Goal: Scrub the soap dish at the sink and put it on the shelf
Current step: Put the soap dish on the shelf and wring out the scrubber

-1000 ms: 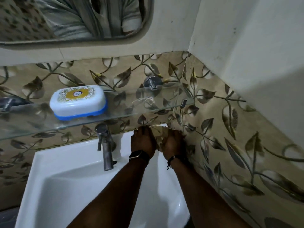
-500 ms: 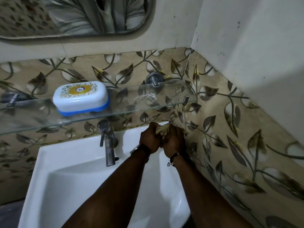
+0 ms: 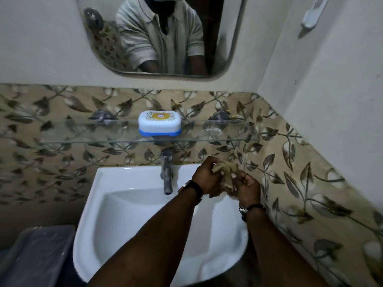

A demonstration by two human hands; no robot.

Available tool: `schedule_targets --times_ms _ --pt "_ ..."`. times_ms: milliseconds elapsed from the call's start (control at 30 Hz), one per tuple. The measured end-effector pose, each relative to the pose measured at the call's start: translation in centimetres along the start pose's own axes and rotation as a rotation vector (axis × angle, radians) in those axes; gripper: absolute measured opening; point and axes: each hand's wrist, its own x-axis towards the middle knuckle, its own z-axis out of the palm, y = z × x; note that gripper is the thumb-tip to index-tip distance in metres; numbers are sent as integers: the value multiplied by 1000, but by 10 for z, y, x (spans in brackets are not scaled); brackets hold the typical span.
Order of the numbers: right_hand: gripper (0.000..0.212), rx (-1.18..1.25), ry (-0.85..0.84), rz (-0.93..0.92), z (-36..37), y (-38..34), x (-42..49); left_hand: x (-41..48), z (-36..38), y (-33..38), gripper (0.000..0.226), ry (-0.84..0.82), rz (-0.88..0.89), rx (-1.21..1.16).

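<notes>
Setting: bathroom corner, leaf-patterned tile, mirror (image 3: 159, 34) above, white sink (image 3: 116, 204) below a glass shelf (image 3: 83, 139).

Item: soap dish (image 3: 159, 123), white lid over blue base, closed, resting on the shelf above the tap (image 3: 166, 172). Long axis runs along the shelf, left to right.

Hands: my left hand (image 3: 206, 179) and right hand (image 3: 247, 190) are both clenched on a tan cloth (image 3: 227, 172), bunched between them over the sink's right rear.

Relation: dish lies up and leftward of my fingers; left hand nearer. Task likely all but complete.

Glossy white sink (image 3: 128, 204) — glass shelf (image 3: 83, 131) — metal tap (image 3: 167, 172).
</notes>
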Motion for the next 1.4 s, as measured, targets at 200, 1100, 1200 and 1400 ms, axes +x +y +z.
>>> schedule_targets --times_ms 200,1100,1200,1400 --pt "17 85 -75 -76 67 -25 -52 -56 -69 10 28 239 78 2" --pt "20 -110 -1071 -361 480 -38 -253 -309 -414 -33 27 1288 -11 -152" --pt "22 -221 -1140 -268 507 -8 -256 -312 -424 -72 29 1358 -87 -233" --pt "30 -509 -1264 -270 560 84 -262 -314 -442 -192 26 1477 -299 -371"
